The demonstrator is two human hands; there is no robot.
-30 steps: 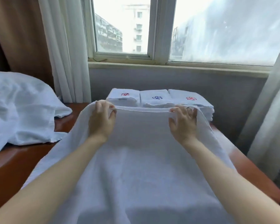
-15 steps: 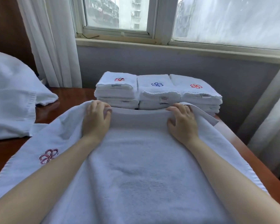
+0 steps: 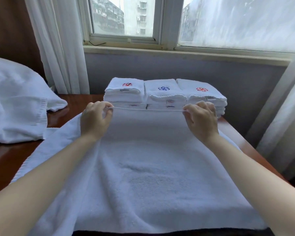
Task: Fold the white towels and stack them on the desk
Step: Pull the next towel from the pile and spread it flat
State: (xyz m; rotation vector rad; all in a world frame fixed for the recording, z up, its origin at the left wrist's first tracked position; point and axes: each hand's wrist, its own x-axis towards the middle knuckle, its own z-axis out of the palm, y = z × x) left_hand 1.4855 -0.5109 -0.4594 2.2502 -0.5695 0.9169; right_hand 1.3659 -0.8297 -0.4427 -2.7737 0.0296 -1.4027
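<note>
A large white towel (image 3: 148, 167) lies spread over the brown desk (image 3: 12, 154) in front of me. My left hand (image 3: 94, 119) pinches its far edge on the left, and my right hand (image 3: 200, 119) pinches the same edge on the right. That edge is lifted and pulled taut between them. Behind it, against the wall, stand three stacks of folded white towels (image 3: 163, 92) side by side, with red, blue and red flower emblems on top.
A heap of unfolded white cloth (image 3: 15, 103) lies at the left of the desk. White curtains (image 3: 58, 45) hang at the left and right of the window (image 3: 124, 16). The desk's right edge (image 3: 245, 143) runs close to the right curtain.
Both hands have raised the towel's far edge off the desk and stretched it tight; half a second ago they pressed it flat. The view has tilted down a little.
</note>
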